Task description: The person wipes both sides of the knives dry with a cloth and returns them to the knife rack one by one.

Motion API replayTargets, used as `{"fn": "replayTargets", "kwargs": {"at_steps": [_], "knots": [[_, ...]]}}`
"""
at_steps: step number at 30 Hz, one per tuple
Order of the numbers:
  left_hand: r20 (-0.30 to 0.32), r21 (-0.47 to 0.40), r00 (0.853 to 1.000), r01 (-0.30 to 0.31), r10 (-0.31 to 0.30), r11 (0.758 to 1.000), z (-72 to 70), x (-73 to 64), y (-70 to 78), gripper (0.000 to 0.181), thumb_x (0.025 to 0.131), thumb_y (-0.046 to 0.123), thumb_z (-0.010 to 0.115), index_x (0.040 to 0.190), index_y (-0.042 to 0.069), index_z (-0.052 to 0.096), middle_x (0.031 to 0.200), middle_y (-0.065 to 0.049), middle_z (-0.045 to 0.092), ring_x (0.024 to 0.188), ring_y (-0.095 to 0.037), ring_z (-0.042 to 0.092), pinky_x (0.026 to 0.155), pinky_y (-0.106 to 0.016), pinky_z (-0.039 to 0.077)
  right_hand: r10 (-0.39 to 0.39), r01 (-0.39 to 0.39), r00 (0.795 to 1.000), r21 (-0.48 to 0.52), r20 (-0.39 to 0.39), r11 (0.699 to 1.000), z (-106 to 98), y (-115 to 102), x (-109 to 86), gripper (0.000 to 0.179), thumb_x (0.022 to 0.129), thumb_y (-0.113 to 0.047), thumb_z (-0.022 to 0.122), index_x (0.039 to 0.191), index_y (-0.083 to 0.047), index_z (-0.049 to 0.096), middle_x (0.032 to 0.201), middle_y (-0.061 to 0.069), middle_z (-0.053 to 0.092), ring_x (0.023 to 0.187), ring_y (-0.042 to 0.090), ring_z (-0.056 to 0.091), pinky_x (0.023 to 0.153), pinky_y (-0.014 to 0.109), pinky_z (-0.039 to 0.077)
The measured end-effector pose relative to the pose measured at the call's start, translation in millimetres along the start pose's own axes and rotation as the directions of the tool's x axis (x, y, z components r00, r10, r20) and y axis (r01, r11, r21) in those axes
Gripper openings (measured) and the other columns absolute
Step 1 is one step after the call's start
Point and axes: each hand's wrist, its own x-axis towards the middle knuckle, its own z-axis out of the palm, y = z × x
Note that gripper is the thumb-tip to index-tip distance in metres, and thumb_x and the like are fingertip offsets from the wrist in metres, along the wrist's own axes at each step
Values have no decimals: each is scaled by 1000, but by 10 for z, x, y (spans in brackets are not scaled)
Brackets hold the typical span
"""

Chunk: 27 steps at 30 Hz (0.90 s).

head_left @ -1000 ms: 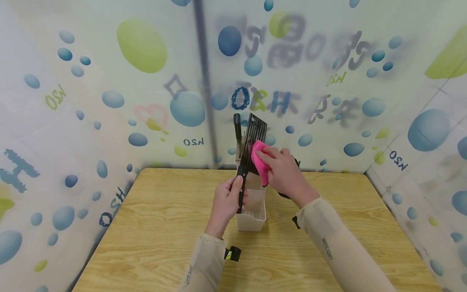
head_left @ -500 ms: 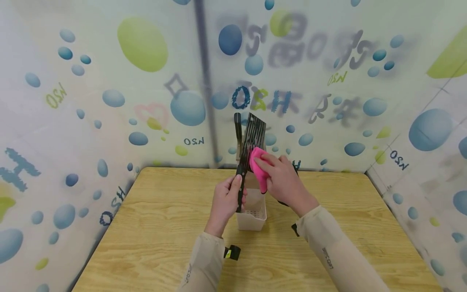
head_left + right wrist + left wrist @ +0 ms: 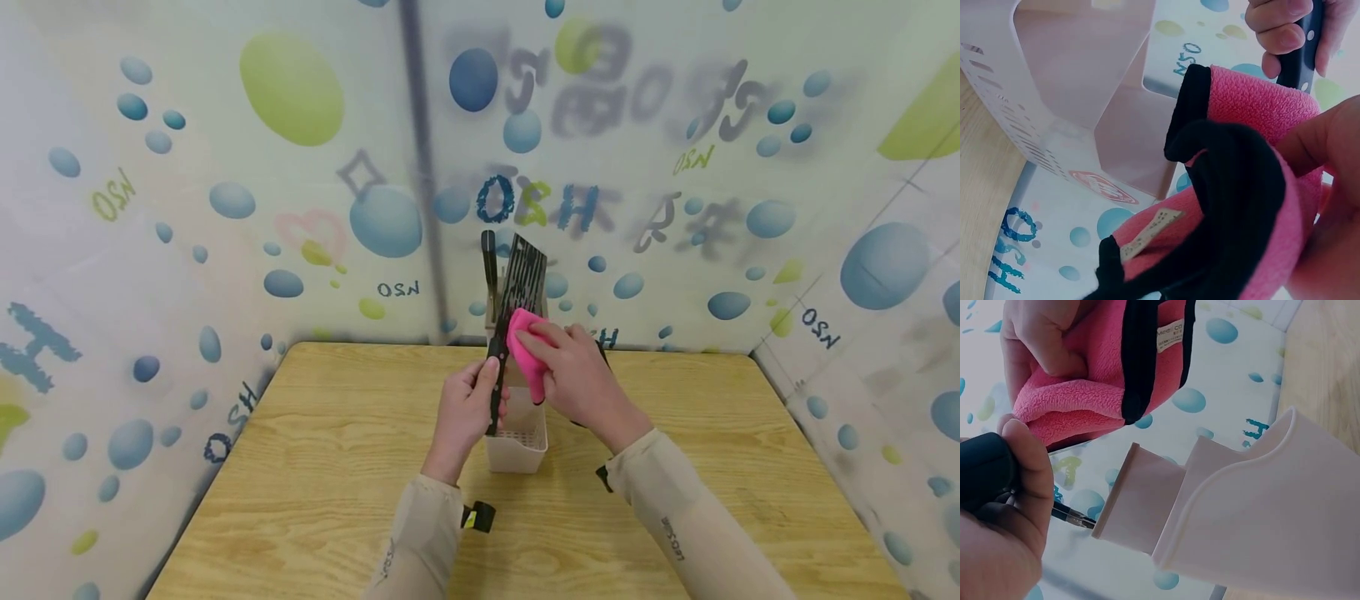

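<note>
My left hand [image 3: 467, 408] grips the black riveted handle of a cleaver [image 3: 527, 268], whose broad, dark-striped blade points up and away. With my right hand [image 3: 588, 379] I hold a folded pink cloth [image 3: 527, 343] with black edging against the lower blade, close to the handle. The cloth covers that part of the blade. In the right wrist view, the cleaver's handle [image 3: 1300, 59] shows between my left fingers, beyond the cloth [image 3: 1266, 97]. The left wrist view shows the cloth [image 3: 1079, 403] bunched in my right fingers, with a small white label.
Below and behind the cleaver stands a pale, stepped knife holder [image 3: 517, 457] with a perforated bottom. Another black-handled knife [image 3: 490, 260] stands upright at its back. The wooden table [image 3: 322, 467] meets patterned walls [image 3: 360, 317] behind and at both sides.
My right hand has slid the pink cloth down the blade toward the handle. My left hand keeps the cleaver almost still.
</note>
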Motion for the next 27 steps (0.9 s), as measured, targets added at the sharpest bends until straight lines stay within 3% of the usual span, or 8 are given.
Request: {"fn": "replayTargets", "kwargs": {"at_steps": [6, 13, 20, 27], "knots": [[-22, 25, 999, 28, -27, 999, 19, 2, 3, 46, 111, 39, 44, 106, -1, 67, 76, -5, 62, 57, -15, 57, 50, -28, 51, 0, 0, 1000, 1, -6, 1000, 1, -36, -5, 50, 91, 3, 61, 140, -9, 65, 141, 16, 61, 105, 37, 57, 87, 48, 49], [-67, 33, 997, 33, -31, 999, 38, 8, -13, 47, 113, 34, 40, 109, -5, 65, 78, -6, 62, 69, -25, 60, 63, -30, 49, 26, -26, 1000, 9, 7, 1000, -14, -109, -25, 53, 92, 1, 64, 143, -12, 63, 143, 14, 60, 98, 36, 55, 85, 50, 52], [-87, 21, 996, 33, -31, 999, 38, 17, -31, 47, 114, 30, 36, 106, -7, 64, 81, -9, 63, 72, -22, 59, 66, -31, 49, -25, 24, 999, -18, -47, 1000, 1, -151, -49, 51, 90, -1, 67, 140, -13, 66, 137, 11, 66, 97, 35, 56, 83, 50, 52], [-113, 61, 994, 13, -6, 998, 44, 27, -37, 45, 113, 29, 37, 97, -3, 64, 87, -13, 65, 79, -22, 59, 71, -33, 48, -115, 111, 990, -64, -79, 992, 9, -172, -87, 50, 88, -1, 71, 138, -12, 68, 131, 12, 69, 99, 36, 59, 84, 46, 52]]}}
